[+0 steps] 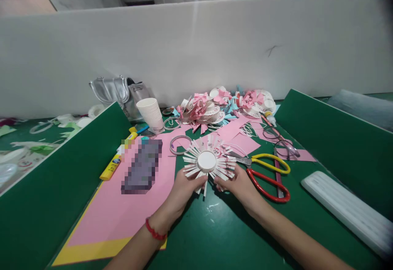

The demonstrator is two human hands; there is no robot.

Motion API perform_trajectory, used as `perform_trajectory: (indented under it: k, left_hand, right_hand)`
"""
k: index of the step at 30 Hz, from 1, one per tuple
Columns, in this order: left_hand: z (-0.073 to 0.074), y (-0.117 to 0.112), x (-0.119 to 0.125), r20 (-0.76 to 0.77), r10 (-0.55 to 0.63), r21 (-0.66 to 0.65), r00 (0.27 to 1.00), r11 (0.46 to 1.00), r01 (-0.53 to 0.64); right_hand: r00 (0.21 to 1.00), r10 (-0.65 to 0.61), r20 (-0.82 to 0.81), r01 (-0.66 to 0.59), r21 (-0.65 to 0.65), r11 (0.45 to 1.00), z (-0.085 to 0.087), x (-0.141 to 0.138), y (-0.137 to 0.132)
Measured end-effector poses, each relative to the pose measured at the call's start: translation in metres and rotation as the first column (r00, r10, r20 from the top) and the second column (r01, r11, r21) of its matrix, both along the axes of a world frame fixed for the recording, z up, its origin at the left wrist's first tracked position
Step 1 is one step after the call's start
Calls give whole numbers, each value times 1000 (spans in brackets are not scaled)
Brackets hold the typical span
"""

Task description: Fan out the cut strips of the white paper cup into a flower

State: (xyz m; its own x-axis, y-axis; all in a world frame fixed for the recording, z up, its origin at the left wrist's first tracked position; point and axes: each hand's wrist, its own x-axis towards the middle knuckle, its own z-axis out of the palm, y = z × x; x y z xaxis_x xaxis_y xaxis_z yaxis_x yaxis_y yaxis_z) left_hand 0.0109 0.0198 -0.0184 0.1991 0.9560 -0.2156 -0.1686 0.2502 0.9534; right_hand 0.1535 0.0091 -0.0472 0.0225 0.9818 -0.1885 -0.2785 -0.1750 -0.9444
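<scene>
A person's two bare hands are holding a paper cup (207,162) that is cut into a fan of thin strips, its round white base facing up; the left hand (184,188) is pinching the strips at the lower left edge, the right hand (238,185) is pinching those at the lower right, so both grips are closed on the cup; a red cord is circling the left wrist. The cup is hovering just above the green counter (221,229), between a large pink sheet of paper (107,208) on the left and a pair of scissors (266,172) with one yellow and one red handle lying just to the right. The step in hand appears to be spreading the cut strips flat outward; the next move probably calls for turning the cup a little and pressing the remaining strips down evenly without tearing them. Farther back, a stack of white cups (151,113), a yellow glue stick (116,163) and a heap of finished pink and blue paper flowers (215,106) are lying against the grey wall.
</scene>
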Motion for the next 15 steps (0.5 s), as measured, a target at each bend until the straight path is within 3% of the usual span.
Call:
perform_trajectory:
  k: [9, 12, 15]
  left_hand:
    - [-9, -4, 7, 47, 110, 13, 993, 994, -110]
    - [-6, -5, 8, 29, 49, 52, 998, 997, -50]
    - [-3, -5, 4, -18, -58, 33, 998, 998, 59]
  right_hand:
    - [997, 39, -71, -44, -62, 997, 13, -2, -3]
    - [998, -56, 3, 55, 39, 998, 9, 2, -1]
    - [988, -92, 127, 73, 150, 986, 4, 7, 2]
